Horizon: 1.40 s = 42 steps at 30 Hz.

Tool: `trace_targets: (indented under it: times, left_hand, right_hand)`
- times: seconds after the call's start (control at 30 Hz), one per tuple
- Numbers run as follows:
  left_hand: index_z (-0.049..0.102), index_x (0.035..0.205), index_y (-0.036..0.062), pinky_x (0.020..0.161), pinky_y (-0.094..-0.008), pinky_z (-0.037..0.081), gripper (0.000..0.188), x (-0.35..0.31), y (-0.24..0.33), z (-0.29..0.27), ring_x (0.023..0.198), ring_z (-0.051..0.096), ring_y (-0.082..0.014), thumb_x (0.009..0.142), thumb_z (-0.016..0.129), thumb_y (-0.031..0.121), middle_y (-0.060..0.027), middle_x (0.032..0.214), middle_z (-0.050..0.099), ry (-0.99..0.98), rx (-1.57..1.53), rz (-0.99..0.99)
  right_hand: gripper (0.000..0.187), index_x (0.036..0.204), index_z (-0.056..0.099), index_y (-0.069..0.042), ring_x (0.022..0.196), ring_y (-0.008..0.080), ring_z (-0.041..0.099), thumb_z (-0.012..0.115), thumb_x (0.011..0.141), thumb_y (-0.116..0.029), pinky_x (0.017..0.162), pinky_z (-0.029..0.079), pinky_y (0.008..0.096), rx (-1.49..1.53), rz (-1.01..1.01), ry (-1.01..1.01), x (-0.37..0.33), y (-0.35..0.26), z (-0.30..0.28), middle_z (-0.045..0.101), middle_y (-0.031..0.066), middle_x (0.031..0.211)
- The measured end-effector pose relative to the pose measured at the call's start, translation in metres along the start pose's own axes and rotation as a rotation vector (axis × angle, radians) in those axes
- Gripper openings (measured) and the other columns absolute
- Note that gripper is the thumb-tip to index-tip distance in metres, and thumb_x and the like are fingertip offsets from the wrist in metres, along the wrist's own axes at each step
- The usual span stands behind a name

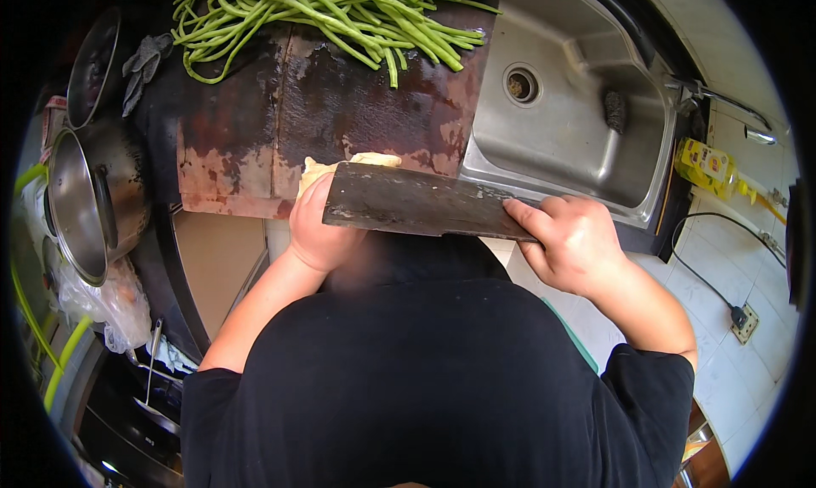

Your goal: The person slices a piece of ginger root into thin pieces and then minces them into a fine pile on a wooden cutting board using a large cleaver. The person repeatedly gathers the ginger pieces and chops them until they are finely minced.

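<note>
My right hand (571, 240) is closed round the handle end of a cleaver (416, 201) with a broad, dark, stained blade. The blade lies almost level across the front of my body, by the near edge of a wet, worn wooden board (340, 114). At the blade's far left end, my left hand (325, 224) is closed on a pale yellow, crumpled-looking thing (316, 172). Part of this thing shows above the blade's upper edge; the blade hides the rest, along with some of my left fingers. Long green beans (340, 16) lie heaped on the board's far side.
A steel sink (561, 114) with a dark scrubber (614, 111) adjoins the board on the right, under a tap (739, 114). Beyond it is a yellow bottle (707, 167). To the left are a steel pot (81, 207), a lid (93, 67), a grey cloth (146, 67) and a ladle (153, 377).
</note>
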State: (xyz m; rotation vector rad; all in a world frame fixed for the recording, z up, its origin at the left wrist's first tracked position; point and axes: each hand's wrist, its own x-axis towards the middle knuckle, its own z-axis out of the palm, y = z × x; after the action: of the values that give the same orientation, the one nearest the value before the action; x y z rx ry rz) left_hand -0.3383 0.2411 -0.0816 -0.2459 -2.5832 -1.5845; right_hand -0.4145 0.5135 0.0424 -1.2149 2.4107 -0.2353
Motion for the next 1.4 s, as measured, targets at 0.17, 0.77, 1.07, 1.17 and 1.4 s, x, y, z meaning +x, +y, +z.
trace_targets:
  times: [0.17, 0.77, 1.07, 1.17, 1.4]
  left_hand:
    - [0.068, 0.102, 0.0065, 0.079, -0.0339, 0.051, 0.025, 0.003, 0.001, -0.001, 0.089, 0.066, -0.0264, 0.077, 0.063, 0.007, -0.008, 0.101, 0.07, 0.004, -0.04, -0.023]
    - [0.07, 0.093, 0.0066, 0.081, -0.0367, 0.05, 0.028, -0.013, -0.002, -0.003, 0.091, 0.062, -0.0283, 0.065, 0.069, 0.004, -0.0078, 0.1, 0.066, 0.018, 0.49, 0.228]
    - [0.07, 0.096, 0.011, 0.081, -0.032, 0.051, 0.029, -0.01, -0.004, -0.005, 0.09, 0.063, -0.0204, 0.068, 0.064, 0.012, -0.002, 0.098, 0.066, 0.033, 0.541, 0.27]
    - [0.069, 0.1, 0.0088, 0.08, -0.033, 0.051, 0.031, -0.012, -0.006, -0.006, 0.09, 0.063, -0.0232, 0.069, 0.065, 0.012, -0.0049, 0.099, 0.066, 0.037, 0.339, 0.165]
    - [0.066, 0.106, 0.0049, 0.08, -0.0344, 0.051, 0.036, -0.014, -0.004, -0.002, 0.092, 0.064, -0.0282, 0.071, 0.066, 0.014, -0.0094, 0.103, 0.066, 0.043, 0.192, 0.018]
  right_hand:
    - [0.038, 0.106, 0.062, -0.007, 0.056, 0.0281, 0.057, 0.068, 0.071, -0.019, 0.052, 0.047, 0.04, 0.017, 0.0, -0.029, 0.006, 0.004, -0.003, 0.053, 0.0081, 0.061]
    - [0.027, 0.095, 0.062, -0.004, 0.06, 0.0343, 0.059, 0.064, 0.071, -0.016, 0.057, 0.049, 0.0438, 0.031, 0.012, -0.244, 0.063, -0.002, 0.003, 0.058, 0.0141, 0.062]
    - [0.033, 0.102, 0.063, -0.004, 0.057, 0.0314, 0.058, 0.064, 0.07, -0.012, 0.054, 0.048, 0.0415, 0.098, -0.015, -0.066, 0.049, 0.008, 0.019, 0.057, 0.0116, 0.062]
    - [0.04, 0.106, 0.063, -0.004, 0.054, 0.0297, 0.056, 0.064, 0.067, -0.009, 0.051, 0.046, 0.0411, 0.129, -0.03, -0.028, 0.021, 0.005, 0.01, 0.054, 0.009, 0.062]
    - [0.045, 0.107, 0.064, -0.005, 0.053, 0.0274, 0.055, 0.065, 0.063, -0.009, 0.049, 0.046, 0.0392, 0.042, 0.024, -0.071, -0.002, 0.004, 0.001, 0.054, 0.0069, 0.063]
